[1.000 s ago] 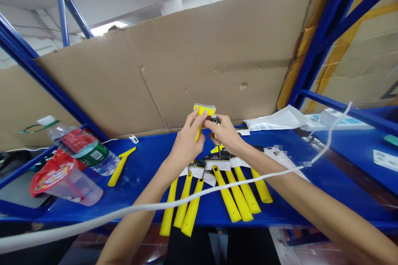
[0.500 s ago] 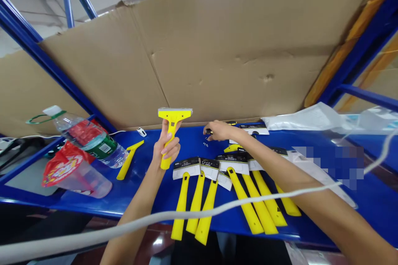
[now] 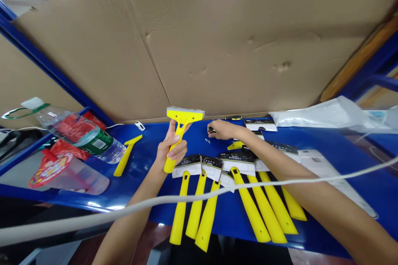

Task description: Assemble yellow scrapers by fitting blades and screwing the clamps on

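My left hand is wrapped round the handle of a yellow scraper, held upright above the blue table with its wide head at the top. At the back, my right hand is closed on a small black tool, mostly hidden by the fingers. Several tiny screws lie just in front of that hand. Another yellow scraper rests on the table to the left. Nearer to me, several yellow scraper handles with black-and-white cards at their far ends lie in a row.
A water bottle and a plastic cup lean at the left. A screwdriver lies by the cardboard wall. White plastic packaging is at the back right. A white cable crosses the view in front of my arms.
The view has tilted down slightly and shifted. My left hand has brought the scraper a little to the right, closer to my right hand, which stays near the screws.
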The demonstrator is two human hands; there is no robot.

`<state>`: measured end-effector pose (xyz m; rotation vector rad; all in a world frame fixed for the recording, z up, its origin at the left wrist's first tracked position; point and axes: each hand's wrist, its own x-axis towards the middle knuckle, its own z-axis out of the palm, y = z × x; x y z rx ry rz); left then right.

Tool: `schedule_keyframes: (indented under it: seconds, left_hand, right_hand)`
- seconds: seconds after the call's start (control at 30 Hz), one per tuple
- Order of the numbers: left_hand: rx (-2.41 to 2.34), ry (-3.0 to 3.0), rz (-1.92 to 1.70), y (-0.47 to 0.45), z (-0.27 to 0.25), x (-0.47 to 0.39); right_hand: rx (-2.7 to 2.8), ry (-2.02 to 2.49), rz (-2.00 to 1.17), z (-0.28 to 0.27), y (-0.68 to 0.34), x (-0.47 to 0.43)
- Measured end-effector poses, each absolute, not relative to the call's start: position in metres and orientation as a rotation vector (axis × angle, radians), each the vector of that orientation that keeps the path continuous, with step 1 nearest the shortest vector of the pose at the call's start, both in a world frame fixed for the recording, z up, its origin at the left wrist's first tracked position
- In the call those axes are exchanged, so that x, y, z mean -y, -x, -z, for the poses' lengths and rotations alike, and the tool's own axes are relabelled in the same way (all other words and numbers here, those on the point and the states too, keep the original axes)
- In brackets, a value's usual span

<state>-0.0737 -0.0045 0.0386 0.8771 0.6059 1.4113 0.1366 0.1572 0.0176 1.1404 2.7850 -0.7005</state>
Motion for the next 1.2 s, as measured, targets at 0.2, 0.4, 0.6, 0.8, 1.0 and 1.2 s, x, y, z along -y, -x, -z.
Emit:
schedule_keyframes:
  seconds: [0.2,0.4,0.6,0.8,1.0,1.2]
  left_hand:
    - [-0.584,-0.838,-1.371,0.069,-0.036,0.004]
    - [-0.665,-0.704,-1.385,0.063,-0.032,-0.006]
    - [-0.729,-0.531,-1.209,0.05,-0.025,-0.01]
    - [-0.677,-0.405,-1.106,0.042,-0.024,-0.006]
    - [-0.6,-0.315,-1.145,0.042,-0.025,-0.004]
    - [-0.517,-0.259,-1.177,0.042,-0.023,-0.002]
  right_hand:
    - [-2.819,-1.16,0.577,-0.026,-0.142,-0.149]
    - [-3.081,-1.101,0.59,-0.068,-0.167,-0.147]
    - [-3.307,-1.025,0.616,-0.103,-0.175,-0.128]
    - [-3.297,-0.944,0.592,-0.088,-0.156,-0.117]
    - [-3.226,-0.925,0.55,-0.085,-0.158,-0.12]
    - [-3.153,-1.003,0.456,-0.095,-0.163,-0.114]
